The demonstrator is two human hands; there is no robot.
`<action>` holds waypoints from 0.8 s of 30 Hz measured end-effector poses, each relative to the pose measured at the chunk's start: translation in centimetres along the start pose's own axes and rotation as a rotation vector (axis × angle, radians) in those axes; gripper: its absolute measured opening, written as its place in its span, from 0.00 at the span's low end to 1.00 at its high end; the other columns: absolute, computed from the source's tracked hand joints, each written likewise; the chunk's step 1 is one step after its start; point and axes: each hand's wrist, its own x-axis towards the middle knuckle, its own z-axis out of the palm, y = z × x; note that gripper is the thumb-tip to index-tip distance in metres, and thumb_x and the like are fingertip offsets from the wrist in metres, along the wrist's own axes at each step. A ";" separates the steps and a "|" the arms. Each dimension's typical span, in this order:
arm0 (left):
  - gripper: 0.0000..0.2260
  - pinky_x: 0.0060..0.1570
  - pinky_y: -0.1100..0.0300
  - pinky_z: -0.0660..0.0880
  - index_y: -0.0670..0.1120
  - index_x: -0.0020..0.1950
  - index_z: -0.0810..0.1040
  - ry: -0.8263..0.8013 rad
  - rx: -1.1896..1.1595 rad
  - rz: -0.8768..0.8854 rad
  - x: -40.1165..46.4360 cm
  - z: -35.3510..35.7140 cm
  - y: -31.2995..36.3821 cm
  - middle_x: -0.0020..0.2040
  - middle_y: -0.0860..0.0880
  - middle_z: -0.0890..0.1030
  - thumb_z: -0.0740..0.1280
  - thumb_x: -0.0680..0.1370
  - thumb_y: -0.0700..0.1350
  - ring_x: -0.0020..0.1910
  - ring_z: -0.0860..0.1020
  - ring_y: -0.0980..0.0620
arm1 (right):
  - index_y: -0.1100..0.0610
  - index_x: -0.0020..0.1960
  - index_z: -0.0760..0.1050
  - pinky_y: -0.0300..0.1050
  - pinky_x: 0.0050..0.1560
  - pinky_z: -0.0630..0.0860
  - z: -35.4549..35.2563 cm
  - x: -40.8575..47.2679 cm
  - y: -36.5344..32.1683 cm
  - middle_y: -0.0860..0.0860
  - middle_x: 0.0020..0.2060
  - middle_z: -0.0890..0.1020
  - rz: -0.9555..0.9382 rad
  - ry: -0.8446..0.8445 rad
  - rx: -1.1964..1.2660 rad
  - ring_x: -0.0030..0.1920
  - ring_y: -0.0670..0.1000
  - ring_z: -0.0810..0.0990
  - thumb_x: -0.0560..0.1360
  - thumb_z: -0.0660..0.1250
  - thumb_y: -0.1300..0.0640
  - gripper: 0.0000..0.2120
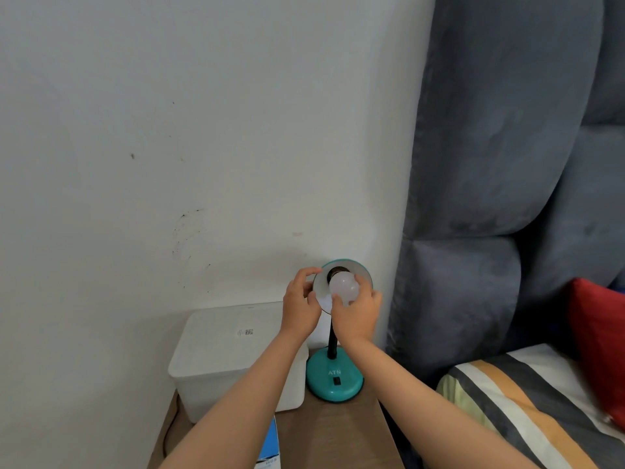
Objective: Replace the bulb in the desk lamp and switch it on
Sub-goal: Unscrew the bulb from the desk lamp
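A teal desk lamp stands on a wooden bedside table, its round base (335, 379) bearing a black rocker switch (337, 381). The shade (362, 273) is tilted up toward me, showing a white inside and a dark socket. A white bulb (343, 286) sits in the socket, unlit. My right hand (357, 316) grips the bulb from below with thumb and fingers. My left hand (300, 303) holds the left rim of the shade.
A white lidded plastic box (226, 353) stands left of the lamp against the wall. A blue and white carton (269, 448) lies at the table's near edge. A grey padded headboard (490, 198), a striped bed (527, 404) and a red pillow (598, 343) are on the right.
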 end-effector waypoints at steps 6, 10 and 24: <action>0.22 0.43 0.70 0.75 0.52 0.59 0.73 -0.022 -0.032 -0.008 0.0 0.0 -0.2 0.50 0.45 0.79 0.59 0.72 0.30 0.46 0.78 0.57 | 0.54 0.68 0.67 0.47 0.59 0.72 -0.4 0.0 0.1 0.57 0.63 0.73 -0.079 0.001 -0.093 0.61 0.57 0.73 0.73 0.65 0.66 0.25; 0.21 0.44 0.69 0.75 0.53 0.58 0.73 -0.031 -0.034 0.008 0.0 0.0 -0.1 0.52 0.45 0.78 0.60 0.73 0.30 0.49 0.78 0.58 | 0.54 0.70 0.63 0.44 0.59 0.69 -0.9 0.2 -0.1 0.57 0.65 0.69 -0.078 -0.040 -0.130 0.64 0.57 0.71 0.73 0.64 0.67 0.28; 0.24 0.48 0.60 0.78 0.55 0.57 0.71 -0.069 -0.082 -0.011 0.3 0.2 -0.6 0.53 0.54 0.78 0.57 0.73 0.28 0.50 0.80 0.56 | 0.51 0.66 0.71 0.45 0.59 0.71 -0.8 0.8 0.5 0.54 0.67 0.71 -0.132 0.002 -0.163 0.65 0.53 0.71 0.74 0.68 0.54 0.21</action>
